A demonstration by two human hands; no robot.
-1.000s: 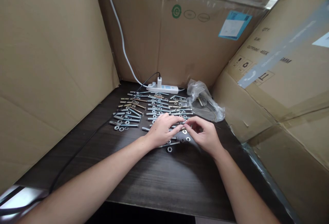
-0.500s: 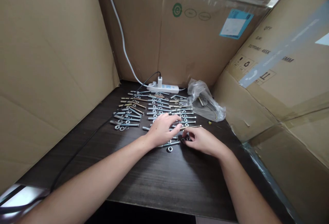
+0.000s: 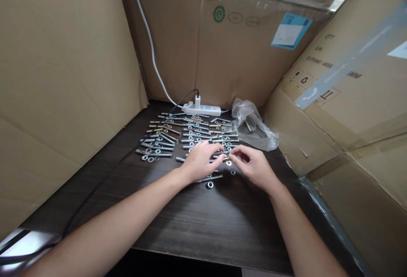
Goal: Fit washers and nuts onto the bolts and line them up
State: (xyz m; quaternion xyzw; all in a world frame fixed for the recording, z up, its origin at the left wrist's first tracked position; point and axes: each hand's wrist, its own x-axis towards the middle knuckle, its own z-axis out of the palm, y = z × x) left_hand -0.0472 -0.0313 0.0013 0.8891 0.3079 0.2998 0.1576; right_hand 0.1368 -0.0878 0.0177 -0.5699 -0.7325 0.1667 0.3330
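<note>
My left hand (image 3: 203,159) is over the near rows of metal bolts (image 3: 195,140), thumb and fingers curled round the left end of a brass-coloured bolt (image 3: 226,159). To the right, my right hand (image 3: 254,166) has its thumb and fingertips pinched together at the same bolt, covering its right end. Whatever small piece is in that pinch is hidden. Just below the fingertips lie a flat washer (image 3: 228,163) and a nut (image 3: 233,172). Nearer to me are a silver bolt (image 3: 211,178) and a thick ring or nut (image 3: 210,185).
More bolts and washers (image 3: 151,159) lie in rows at the left. Behind stand a white power strip (image 3: 210,110) with cables and a clear plastic bag (image 3: 254,128). A black cable (image 3: 104,178) crosses the dark table (image 3: 190,226). Cardboard walls (image 3: 171,35) enclose three sides.
My right hand has risen from the small washers and nut on the table to the brass-coloured bolt beside my left hand. A nut stays behind, now uncovered. My left hand is nearly still.
</note>
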